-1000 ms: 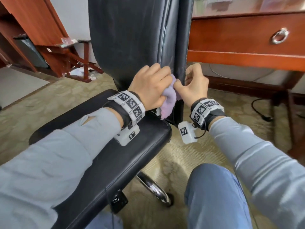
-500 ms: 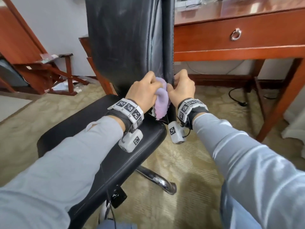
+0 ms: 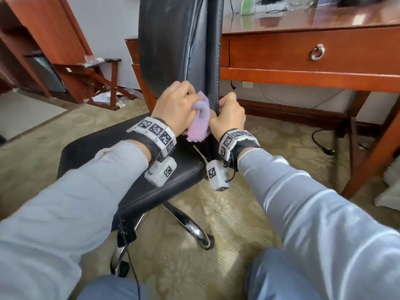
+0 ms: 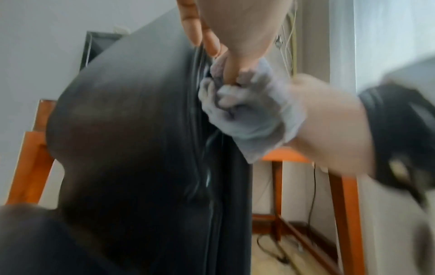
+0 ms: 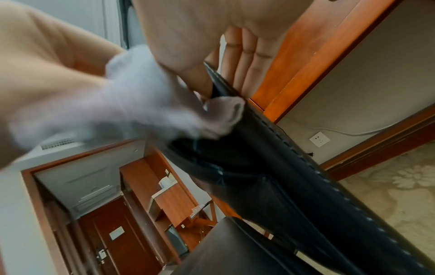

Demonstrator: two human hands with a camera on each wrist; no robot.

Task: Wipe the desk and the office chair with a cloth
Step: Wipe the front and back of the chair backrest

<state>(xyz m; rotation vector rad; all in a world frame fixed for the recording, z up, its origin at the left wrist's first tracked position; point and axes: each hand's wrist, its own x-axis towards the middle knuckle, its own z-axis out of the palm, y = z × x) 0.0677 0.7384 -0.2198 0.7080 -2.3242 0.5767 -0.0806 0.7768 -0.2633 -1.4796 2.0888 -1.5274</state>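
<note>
A black leather office chair (image 3: 173,40) stands before me, its backrest upright and its seat (image 3: 134,176) low at the centre. My left hand (image 3: 177,107) grips a bunched lilac cloth (image 3: 200,120) and presses it against the lower side seam of the backrest. In the left wrist view the cloth (image 4: 249,119) is wadded under curled fingers against the backrest (image 4: 132,130). My right hand (image 3: 228,114) clamps the backrest's stitched side edge (image 3: 214,61), thumb on one face and fingers (image 5: 244,61) on the other. The wooden desk (image 3: 303,50) stands just behind the chair on the right.
The desk has a drawer with a ring pull (image 3: 317,53) and slanted legs (image 3: 372,152). A black cable (image 3: 320,141) trails on the patterned carpet under it. The chair's chrome base leg (image 3: 190,226) juts toward my knees. A wooden rack (image 3: 101,83) stands at the left wall.
Both hands have stayed at the backrest's lower side edge, the cloth shifting slightly along the seam. My head has pulled back and turned, bringing more of the desk and floor into view.
</note>
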